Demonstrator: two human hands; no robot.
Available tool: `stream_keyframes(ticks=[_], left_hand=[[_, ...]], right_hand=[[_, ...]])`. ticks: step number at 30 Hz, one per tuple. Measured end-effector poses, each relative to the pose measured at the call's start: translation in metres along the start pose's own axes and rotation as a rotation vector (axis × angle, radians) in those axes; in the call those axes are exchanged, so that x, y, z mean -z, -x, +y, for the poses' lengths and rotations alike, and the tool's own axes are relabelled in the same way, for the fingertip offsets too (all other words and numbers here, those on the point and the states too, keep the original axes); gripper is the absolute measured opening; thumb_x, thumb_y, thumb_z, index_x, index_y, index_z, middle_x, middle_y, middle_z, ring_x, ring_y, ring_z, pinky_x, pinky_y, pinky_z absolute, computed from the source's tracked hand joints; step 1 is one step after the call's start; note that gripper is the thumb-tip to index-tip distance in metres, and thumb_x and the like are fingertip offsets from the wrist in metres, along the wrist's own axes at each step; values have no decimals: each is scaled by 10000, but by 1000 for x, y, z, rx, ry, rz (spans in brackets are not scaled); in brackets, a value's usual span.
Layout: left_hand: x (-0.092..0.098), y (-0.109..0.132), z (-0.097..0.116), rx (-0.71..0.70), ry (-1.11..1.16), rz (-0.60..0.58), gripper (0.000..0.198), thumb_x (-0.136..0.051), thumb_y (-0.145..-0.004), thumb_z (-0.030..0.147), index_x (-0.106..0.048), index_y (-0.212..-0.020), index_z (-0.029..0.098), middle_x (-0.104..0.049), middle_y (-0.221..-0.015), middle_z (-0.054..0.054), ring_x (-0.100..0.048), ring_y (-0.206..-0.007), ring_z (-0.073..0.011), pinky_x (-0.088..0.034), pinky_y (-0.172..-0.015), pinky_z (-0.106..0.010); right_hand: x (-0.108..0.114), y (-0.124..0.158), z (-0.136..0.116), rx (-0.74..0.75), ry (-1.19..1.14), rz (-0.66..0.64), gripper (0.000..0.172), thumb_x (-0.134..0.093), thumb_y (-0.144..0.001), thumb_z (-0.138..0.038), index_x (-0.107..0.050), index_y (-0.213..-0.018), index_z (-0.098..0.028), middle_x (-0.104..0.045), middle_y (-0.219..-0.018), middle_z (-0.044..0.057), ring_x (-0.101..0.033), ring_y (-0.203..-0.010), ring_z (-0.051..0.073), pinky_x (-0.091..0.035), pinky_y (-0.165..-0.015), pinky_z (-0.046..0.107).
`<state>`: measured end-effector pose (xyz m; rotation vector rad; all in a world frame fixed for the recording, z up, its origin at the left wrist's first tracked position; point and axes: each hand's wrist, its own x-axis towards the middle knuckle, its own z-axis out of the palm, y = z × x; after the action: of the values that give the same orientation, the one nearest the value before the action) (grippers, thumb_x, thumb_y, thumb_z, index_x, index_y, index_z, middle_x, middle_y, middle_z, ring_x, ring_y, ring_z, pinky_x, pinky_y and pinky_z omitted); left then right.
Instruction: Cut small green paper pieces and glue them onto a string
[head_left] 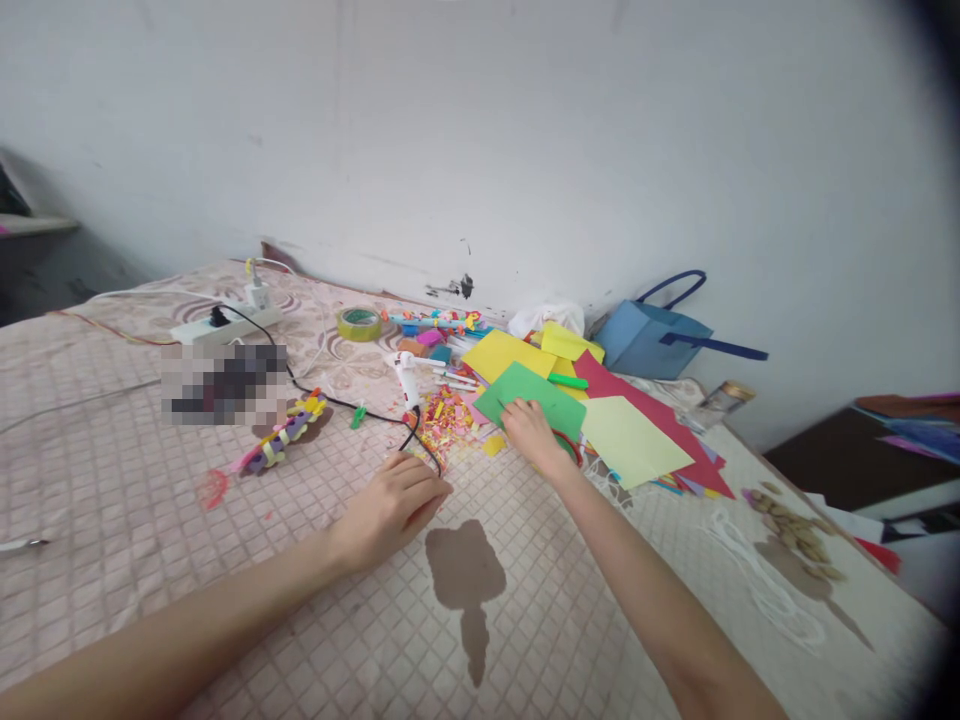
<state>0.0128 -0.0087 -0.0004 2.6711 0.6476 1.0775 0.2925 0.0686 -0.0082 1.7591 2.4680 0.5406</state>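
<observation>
My left hand (394,508) rests on the checked cloth with its fingers curled together and nothing visible in them. Just beyond its fingertips runs the black cable (411,432) of a white glue gun (405,380). Over a green sheet of paper (551,398) lies my right hand (532,432), its fingers bent and closed at the sheet's left part. Beside that wrist shows a red scissors handle (568,445), partly covered by the hand. Colourful paper scraps (448,415) are scattered between the glue gun and the right hand.
Yellow (506,355), red (690,445) and pale green paper (637,440) lie to the right. Behind stand a blue bag (652,340) and a tape roll (358,323). On the left are a power strip (225,325) and a decorated craft stick (285,435). A flat brown shape (466,565) marks the front.
</observation>
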Motion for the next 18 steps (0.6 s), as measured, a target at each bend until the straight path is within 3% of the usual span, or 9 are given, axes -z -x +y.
stream_keyframes(ticks=[4,7,9,12,14,18], left_hand=[[0,0,-1,6,10,13,202,-425,-907,171,-615,-972,192,-659,-794,-56,-600,-796,-172,-440,-793,-334],[0,0,-1,32,36,8,197,-435,-902,156,-609,-989,186,-668,-845,-63,-598,-826,-174,-442,-814,-342],[1,0,-1,76,64,16,213,-435,-900,145,-587,-1045,182,-665,-944,-77,-590,-890,-179,-446,-834,-341],[2,0,0,143,100,31,245,-429,-903,144,-551,-1112,180,-636,-1062,-95,-576,-963,-182,-461,-842,-327],[2,0,0,154,104,24,241,-430,-903,149,-552,-1108,184,-638,-1052,-91,-579,-950,-182,-470,-833,-325],[-1,2,-2,111,86,6,245,-434,-895,141,-566,-1096,187,-650,-1002,-85,-584,-911,-185,-480,-814,-334]], right_hand=[[1,0,0,-34,-44,34,209,-516,-896,-202,-594,-1085,-156,-601,-1115,99,-582,-977,212,-480,-830,392],[6,1,5,-89,-79,79,273,-454,-888,-107,-599,-1111,-169,-602,-1149,118,-574,-1000,202,-443,-837,329],[9,2,11,-157,-83,103,295,-381,-921,-138,-573,-1144,-167,-607,-1135,121,-591,-964,195,-444,-791,306],[12,3,17,-243,-67,94,312,-324,-956,-231,-617,-1012,-140,-666,-889,114,-623,-824,213,-455,-696,308],[12,3,17,-221,-65,66,268,-405,-939,-284,-633,-946,-143,-666,-835,95,-624,-812,213,-466,-691,306],[11,2,6,-64,-56,-3,226,-546,-886,-293,-592,-1067,-165,-613,-1078,72,-590,-961,204,-496,-802,359]])
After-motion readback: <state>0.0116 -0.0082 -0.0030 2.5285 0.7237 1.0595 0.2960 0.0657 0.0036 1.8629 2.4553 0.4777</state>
